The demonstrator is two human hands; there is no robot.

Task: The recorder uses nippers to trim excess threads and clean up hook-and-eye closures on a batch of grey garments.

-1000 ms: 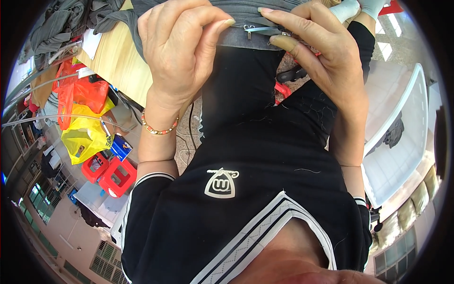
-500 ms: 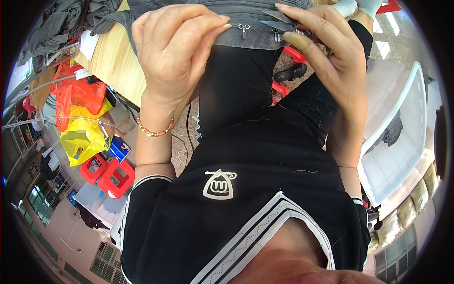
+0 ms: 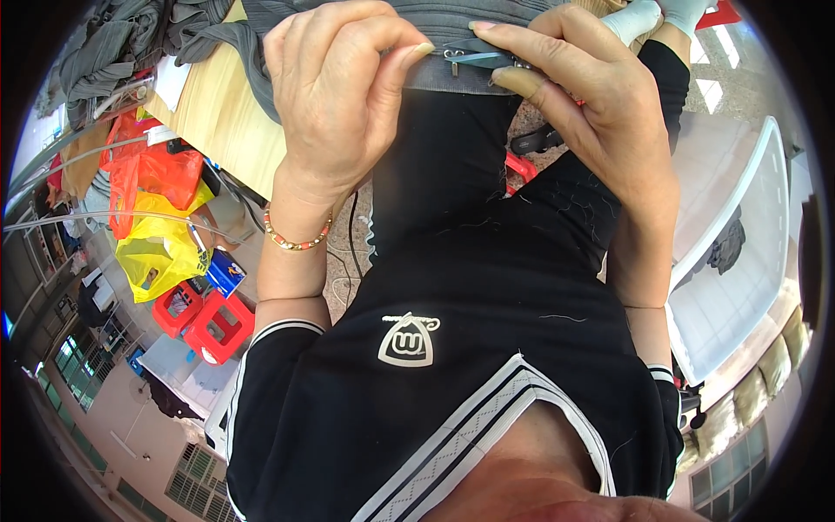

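Note:
Grey pleated fabric lies over my lap at the top, with a sheer darker band along its near edge. A small metal hook fastener sits on that band. My right hand is closed around small thread snips, whose pointed blades reach left over the fastener. Just left of the blades, my left hand pinches thumb and forefinger together at the fabric. Whatever is between those fingertips is too small to make out.
On the left are a light wooden tabletop with more grey fabric, a red plastic bag, a yellow bag and a red stool. To the right stands a white plastic bin holding a dark cloth.
The snips have moved left and down, so their blades now reach the fastener and look closer together. My left hand has shifted slightly right, still pinched.

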